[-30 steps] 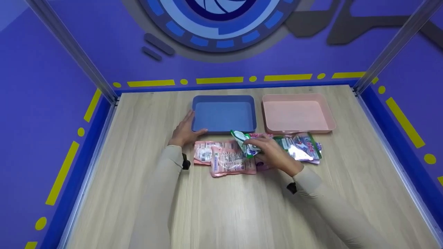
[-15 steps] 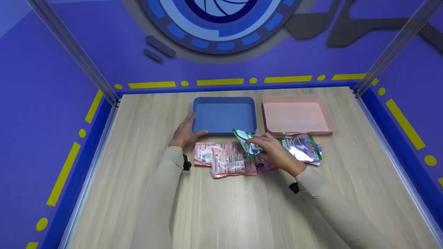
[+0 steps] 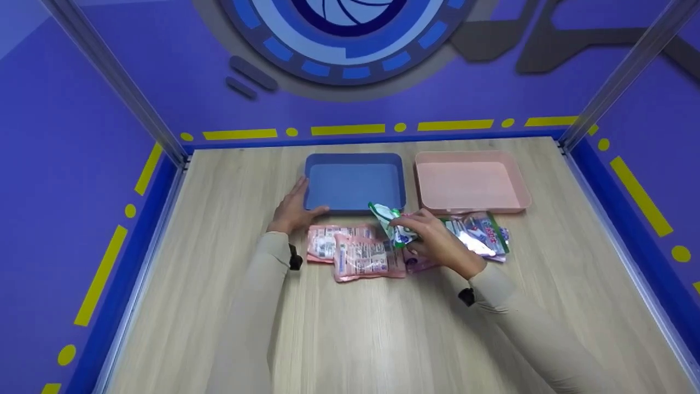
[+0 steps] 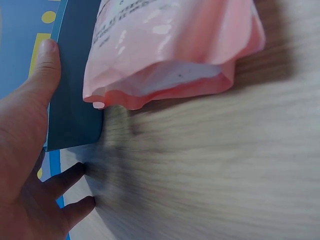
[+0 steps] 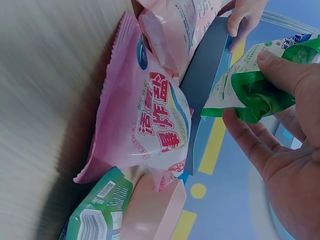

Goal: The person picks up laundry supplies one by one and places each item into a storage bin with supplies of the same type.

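Note:
My left hand point(image 3: 290, 210) rests against the near left corner of the blue tray point(image 3: 353, 183). Its thumb point(image 4: 46, 65) lies straight along the tray's wall, and two fingertips reach the tabletop in the left wrist view. With thumb and fingers my right hand point(image 3: 435, 241) pinches a green-and-white packet point(image 5: 250, 80), held up tilted near the blue tray's front edge. Pink packets point(image 3: 366, 260) lie in front of that tray. Below the right hand is a glossy pink packet point(image 5: 150, 115) with red lettering, mostly hidden in the head view.
A pink tray point(image 3: 470, 183) stands right of the blue one, with nothing visible in it. More packets point(image 3: 484, 235), green-edged and purple, lie overlapping in front of it. Purple panels point(image 3: 350, 112) wall the wooden table point(image 3: 350, 334) at the back and both sides.
The scene sits slightly lower in the head view than a second ago. My right hand has shifted slightly right with the green-and-white packet; the left hand stays at the blue tray.

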`<state>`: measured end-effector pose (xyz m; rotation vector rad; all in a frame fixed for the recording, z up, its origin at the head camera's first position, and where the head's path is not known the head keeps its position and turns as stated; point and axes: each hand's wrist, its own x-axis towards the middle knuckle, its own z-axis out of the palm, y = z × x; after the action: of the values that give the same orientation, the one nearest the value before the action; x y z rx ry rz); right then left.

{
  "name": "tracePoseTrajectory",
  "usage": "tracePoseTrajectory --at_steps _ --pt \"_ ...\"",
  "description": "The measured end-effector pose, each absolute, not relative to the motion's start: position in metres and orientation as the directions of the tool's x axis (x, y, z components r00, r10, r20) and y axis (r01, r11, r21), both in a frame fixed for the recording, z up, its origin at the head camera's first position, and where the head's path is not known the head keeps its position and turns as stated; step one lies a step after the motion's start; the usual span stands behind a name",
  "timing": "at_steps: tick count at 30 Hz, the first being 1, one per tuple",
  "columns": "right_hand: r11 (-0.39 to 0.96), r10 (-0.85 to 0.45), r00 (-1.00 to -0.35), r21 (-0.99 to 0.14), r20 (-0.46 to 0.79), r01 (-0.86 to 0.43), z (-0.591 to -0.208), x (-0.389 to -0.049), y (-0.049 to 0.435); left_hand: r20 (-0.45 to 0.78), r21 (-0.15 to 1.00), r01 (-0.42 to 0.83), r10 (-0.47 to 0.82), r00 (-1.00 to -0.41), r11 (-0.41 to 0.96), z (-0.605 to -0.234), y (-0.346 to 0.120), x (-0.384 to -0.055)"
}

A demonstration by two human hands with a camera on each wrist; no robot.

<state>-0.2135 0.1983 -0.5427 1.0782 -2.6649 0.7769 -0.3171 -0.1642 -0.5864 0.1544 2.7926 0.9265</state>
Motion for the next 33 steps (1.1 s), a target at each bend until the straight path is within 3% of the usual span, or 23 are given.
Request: tracePoseTrajectory --at_steps 16,33 --pt "0.578 -0.596 -0.706 -0.405 0.383 -0.708 -0.533 -0.219 0.201 -0.130 0.598 0.063 0.174 -0.976 0.799 -0.587 -0.166 -0.316" --pt "0.605 -0.594 -0.726 -0.402 0.347 -0.687 -0.519 -0.231 0.203 -0.129 0.608 0.052 0.163 -0.978 0.792 -0.587 -0.164 -0.314"
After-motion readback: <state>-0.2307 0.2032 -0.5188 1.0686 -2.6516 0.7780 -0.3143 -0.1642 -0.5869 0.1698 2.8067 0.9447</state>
